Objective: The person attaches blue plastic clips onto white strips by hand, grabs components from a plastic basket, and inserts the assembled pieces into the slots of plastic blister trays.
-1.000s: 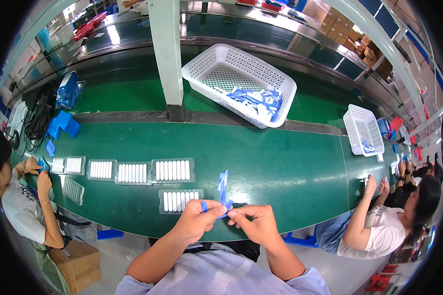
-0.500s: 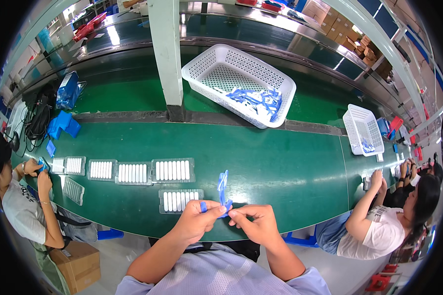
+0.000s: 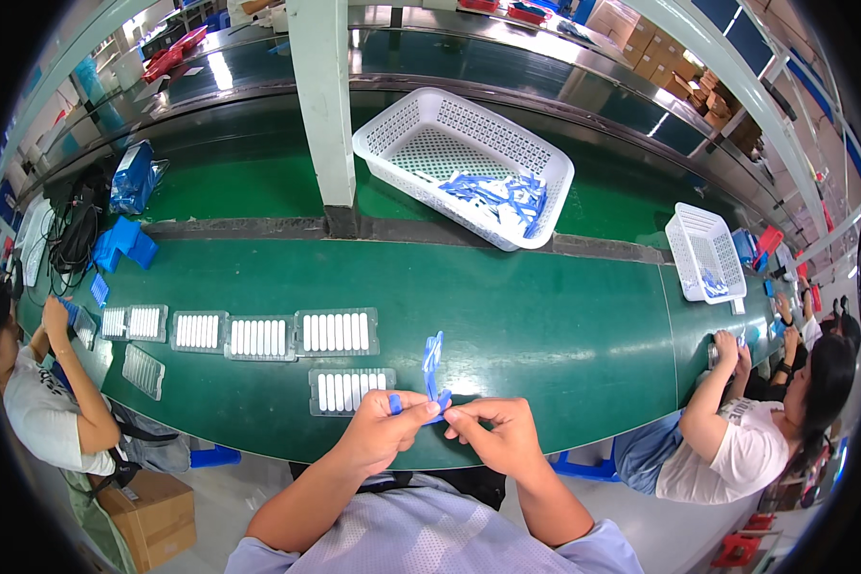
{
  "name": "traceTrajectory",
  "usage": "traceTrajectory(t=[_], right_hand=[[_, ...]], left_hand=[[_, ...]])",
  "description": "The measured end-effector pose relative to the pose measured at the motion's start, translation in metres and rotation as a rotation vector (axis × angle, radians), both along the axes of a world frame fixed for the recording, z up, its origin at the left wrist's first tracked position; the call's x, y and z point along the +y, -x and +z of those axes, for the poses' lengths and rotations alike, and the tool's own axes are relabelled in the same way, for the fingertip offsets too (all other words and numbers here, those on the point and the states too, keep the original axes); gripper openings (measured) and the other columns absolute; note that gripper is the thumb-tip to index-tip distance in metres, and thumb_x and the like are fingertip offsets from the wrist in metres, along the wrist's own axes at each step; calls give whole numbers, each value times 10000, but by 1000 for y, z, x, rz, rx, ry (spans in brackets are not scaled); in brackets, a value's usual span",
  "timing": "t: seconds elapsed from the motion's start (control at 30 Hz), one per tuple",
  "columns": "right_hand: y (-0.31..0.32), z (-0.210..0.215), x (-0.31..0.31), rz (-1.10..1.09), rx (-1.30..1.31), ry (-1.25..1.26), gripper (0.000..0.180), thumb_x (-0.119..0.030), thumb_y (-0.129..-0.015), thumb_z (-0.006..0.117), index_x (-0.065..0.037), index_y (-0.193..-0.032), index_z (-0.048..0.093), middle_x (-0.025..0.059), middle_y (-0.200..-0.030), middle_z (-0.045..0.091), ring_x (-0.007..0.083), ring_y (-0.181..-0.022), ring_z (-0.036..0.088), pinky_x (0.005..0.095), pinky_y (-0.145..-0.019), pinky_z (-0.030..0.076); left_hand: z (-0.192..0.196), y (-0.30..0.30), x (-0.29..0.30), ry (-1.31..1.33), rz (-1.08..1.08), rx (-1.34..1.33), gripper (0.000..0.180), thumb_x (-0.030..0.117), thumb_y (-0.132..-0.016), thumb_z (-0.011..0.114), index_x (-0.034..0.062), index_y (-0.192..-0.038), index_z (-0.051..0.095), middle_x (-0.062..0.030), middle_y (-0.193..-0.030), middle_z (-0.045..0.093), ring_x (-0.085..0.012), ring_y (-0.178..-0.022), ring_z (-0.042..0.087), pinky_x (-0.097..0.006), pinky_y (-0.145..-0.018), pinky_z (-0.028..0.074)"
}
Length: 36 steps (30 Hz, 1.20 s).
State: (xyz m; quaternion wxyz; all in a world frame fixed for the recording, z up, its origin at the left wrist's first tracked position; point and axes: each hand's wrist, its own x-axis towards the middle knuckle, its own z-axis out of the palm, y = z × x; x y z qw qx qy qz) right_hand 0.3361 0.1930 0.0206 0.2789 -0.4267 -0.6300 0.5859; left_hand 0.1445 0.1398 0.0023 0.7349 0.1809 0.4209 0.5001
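From where I stand, the work looks to be in the middle of a piece. A blue strip (image 3: pixel 432 356) is up in the person's hands, on the near side of the big white basket (image 3: pixel 421 191), its free end sticking out toward that basket. The left hand (image 3: pixel 387 428) has thumb and fingers pinching the strip's lower part; the right hand (image 3: pixel 493 430) has its thumb and fingertips pressed together on the lower end, just beside. Another bit of blue shows at the left hand, and I can't tell whether it belongs to the same strip. How far this piece has got is hard to say, since the fingers cover the very part being handled; I'd judge it unfinished.

A good heap of blue-and-white strips (image 3: pixel 497 199) lies inside the big white basket, so plenty seems left there. The smaller basket (image 3: pixel 687 266), off to the right of the big one, holds a few similar pieces.

On the counter (image 3: pixel 545 316), nearer than the big white basket and to its left, the near tray (image 3: pixel 312 394) is lined with white sticks (image 3: pixel 347 391), partly behind the left hand. A row of trays (image 3: pixel 374 337) beyond it, running further left of the basket, looks filled likewise. One clear tray (image 3: pixel 143 371), furthest left and nearer than that row, shows no sticks I can make out.
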Motion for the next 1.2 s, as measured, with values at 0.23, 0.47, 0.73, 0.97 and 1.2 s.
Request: traceTrajectory(t=[0.23,0.47,0.73,0.97,1.2], right_hand=[[-11,1,8,5,101,36,102,-73,-910,735,19,-935,771,87,-776,738,82,-676,657,237,-616,513],[-10,14,17,152,-26,-43,116,-53,-866,770,-11,-973,784,82,-785,729,104,-683,658,248,-627,504],[0,7,17,236,-64,-257,54,-14,-836,780,23,-863,750,86,-770,714,118,-684,650,264,-627,499],[-7,-9,20,246,33,-16,96,2,-879,750,38,-963,725,85,-806,720,100,-696,630,247,-620,505],[-10,-16,22,168,289,149,122,7,-942,684,49,-1056,701,82,-843,717,103,-713,639,232,-625,510]], left_hand=[[3,4,-2,-25,33,98,230,174,-968,704,-43,-1036,741,95,-599,469,15,-474,280,-227,-426,163],[7,7,-11,-60,-176,295,243,200,-967,710,-32,-1023,752,25,-788,667,-13,-673,516,-205,-567,386],[-2,8,-16,-119,-162,274,257,216,-959,723,-33,-1015,755,-3,-859,715,-33,-743,571,-221,-643,446],[5,11,-14,-58,-314,363,266,251,-993,678,-2,-969,753,33,-774,635,-31,-709,499,-235,-623,415],[-2,7,-18,-347,-320,461,295,271,-1062,555,20,-1076,709,50,-755,574,-38,-723,469,-237,-667,403]])
